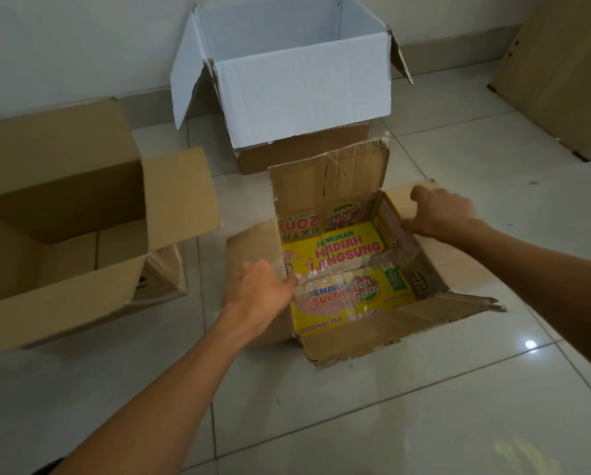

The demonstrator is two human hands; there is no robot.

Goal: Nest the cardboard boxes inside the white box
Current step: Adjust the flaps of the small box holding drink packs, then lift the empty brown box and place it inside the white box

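Note:
A small cardboard box (324, 186) with a yellow printed inside stands open on the floor in front of me, its flaps spread out. My left hand (259, 291) grips its left wall, fingers curled over the rim. On the right wall, my right hand (441, 210) holds the rim the same way. Behind it stands the white box (304, 94), open, white inside, flaps up. A larger brown cardboard box (61, 200) sits open at the left.
A flat brown cardboard sheet (561, 70) leans against the wall at the far right. The floor (390, 423) is glossy white tile. A pale wall runs behind the boxes.

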